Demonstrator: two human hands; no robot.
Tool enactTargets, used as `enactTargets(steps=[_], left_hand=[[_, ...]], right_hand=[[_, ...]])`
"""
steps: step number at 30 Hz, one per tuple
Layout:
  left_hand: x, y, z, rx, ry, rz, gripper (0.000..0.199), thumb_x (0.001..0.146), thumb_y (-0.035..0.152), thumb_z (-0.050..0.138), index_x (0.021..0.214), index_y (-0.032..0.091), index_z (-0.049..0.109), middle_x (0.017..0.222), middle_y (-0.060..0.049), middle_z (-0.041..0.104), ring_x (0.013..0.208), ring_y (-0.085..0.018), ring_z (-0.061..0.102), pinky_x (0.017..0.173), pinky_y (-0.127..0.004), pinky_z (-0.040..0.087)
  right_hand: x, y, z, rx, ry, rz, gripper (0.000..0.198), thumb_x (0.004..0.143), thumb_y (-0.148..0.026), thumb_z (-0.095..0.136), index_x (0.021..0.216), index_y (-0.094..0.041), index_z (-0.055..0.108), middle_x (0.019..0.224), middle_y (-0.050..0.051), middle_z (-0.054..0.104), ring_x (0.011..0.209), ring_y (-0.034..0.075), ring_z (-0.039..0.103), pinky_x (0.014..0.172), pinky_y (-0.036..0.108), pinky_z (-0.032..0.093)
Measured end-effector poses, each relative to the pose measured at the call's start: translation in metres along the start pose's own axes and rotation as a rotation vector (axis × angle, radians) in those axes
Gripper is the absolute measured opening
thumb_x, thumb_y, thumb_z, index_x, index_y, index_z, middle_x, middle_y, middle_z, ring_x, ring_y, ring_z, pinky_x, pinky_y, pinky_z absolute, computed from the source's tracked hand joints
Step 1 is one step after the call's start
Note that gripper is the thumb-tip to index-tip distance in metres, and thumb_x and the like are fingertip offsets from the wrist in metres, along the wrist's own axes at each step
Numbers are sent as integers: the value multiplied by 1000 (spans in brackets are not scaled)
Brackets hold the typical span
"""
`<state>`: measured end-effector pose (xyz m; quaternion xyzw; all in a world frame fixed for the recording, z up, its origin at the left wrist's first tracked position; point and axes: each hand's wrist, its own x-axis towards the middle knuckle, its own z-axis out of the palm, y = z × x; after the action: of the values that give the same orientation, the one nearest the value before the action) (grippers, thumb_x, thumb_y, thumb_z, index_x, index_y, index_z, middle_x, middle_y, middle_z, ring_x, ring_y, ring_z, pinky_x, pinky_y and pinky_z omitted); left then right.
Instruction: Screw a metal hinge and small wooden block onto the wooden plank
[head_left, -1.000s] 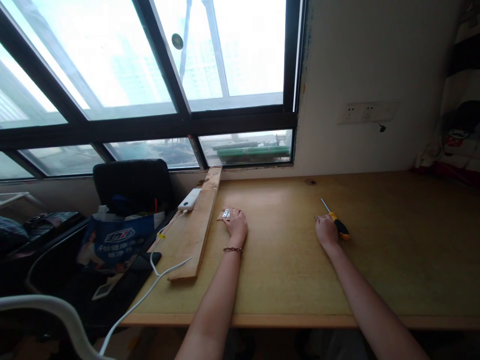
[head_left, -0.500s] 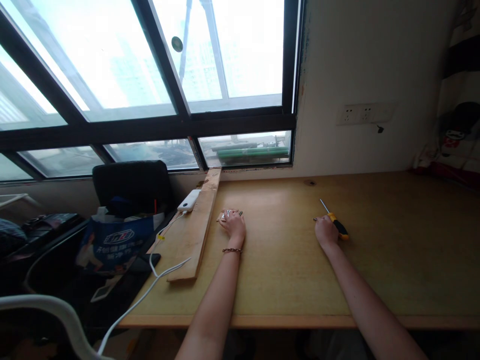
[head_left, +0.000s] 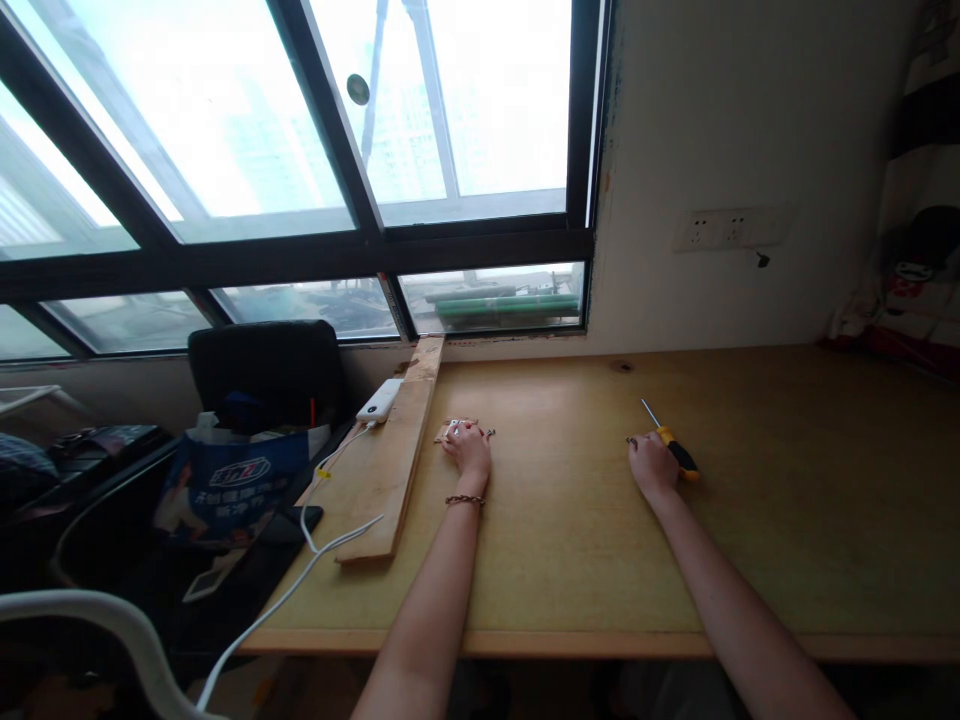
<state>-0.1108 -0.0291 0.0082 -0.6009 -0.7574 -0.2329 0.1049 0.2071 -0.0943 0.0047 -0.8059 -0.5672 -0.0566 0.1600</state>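
Note:
My left hand point(head_left: 470, 452), with a bracelet at its wrist, is closed over a small pale wooden piece with shiny metal bits point(head_left: 448, 430) on the table. A small dark bolt-like piece point(head_left: 490, 433) sticks out at the right of its fingers. What exactly the fingers grip is partly hidden. Farther right, my right hand point(head_left: 652, 466) rests in a loose fist on the tabletop. From its fingertips a tiny dark metal piece point(head_left: 631, 440) pokes out, too small to name. Just beyond this hand lies a screwdriver point(head_left: 679, 456) with a yellow and black handle, its shaft pointing toward the wall.
Along the left of the wooden table point(head_left: 555, 560) lies a long plank point(head_left: 390, 470), with a white power bank point(head_left: 379, 400) and its white cable point(head_left: 319, 550). A black chair point(head_left: 262, 370) holds a blue bag point(head_left: 232, 485). Windows and a wall socket point(head_left: 731, 229) are behind.
The fingers of my left hand have shifted slightly, and the small bolt-like piece now sticks out farther right. My right hand and the screwdriver stay put.

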Motion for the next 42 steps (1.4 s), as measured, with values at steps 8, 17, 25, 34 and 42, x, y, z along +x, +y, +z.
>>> enactTargets(steps=[8, 17, 25, 34, 42], left_hand=[[-2, 3, 7, 98, -24, -42, 30, 81, 25, 43, 101, 10, 60, 109, -16, 53, 107, -31, 38, 94, -51, 22], [-7, 7, -1, 109, -45, 40, 31, 80, 19, 41, 100, 8, 61, 113, -17, 49, 106, -31, 36, 94, -50, 21], [-14, 28, -13, -185, -96, 3, 27, 81, 25, 42, 88, 9, 63, 108, -17, 51, 107, -32, 38, 87, -46, 30], [-78, 87, -15, -1295, -587, 74, 31, 72, 44, 56, 75, 14, 57, 72, -3, 58, 67, -13, 53, 64, -25, 42], [-83, 95, -28, -1418, -609, 103, 31, 70, 45, 61, 71, 14, 56, 68, -2, 56, 59, -10, 52, 58, -23, 42]], right_hand=[[1, 0, -3, -16, -6, 61, 34, 88, -27, 32, 94, -15, 64, 95, 13, 57, 72, 19, 56, 55, 28, 37], [-3, -5, -9, 22, 108, 11, 26, 84, -24, 41, 99, -16, 61, 97, 11, 57, 73, 18, 56, 53, 26, 36], [-10, -25, -10, 500, 146, -245, 24, 82, -25, 45, 89, -15, 65, 87, 9, 63, 78, 18, 57, 71, 28, 42], [-46, -70, -16, 1299, -308, -183, 35, 69, -46, 62, 82, -15, 70, 74, 6, 67, 65, 17, 59, 60, 29, 46], [-41, -66, -15, 1561, -385, 83, 35, 54, -40, 75, 77, -15, 71, 72, 5, 68, 63, 14, 57, 60, 27, 45]])
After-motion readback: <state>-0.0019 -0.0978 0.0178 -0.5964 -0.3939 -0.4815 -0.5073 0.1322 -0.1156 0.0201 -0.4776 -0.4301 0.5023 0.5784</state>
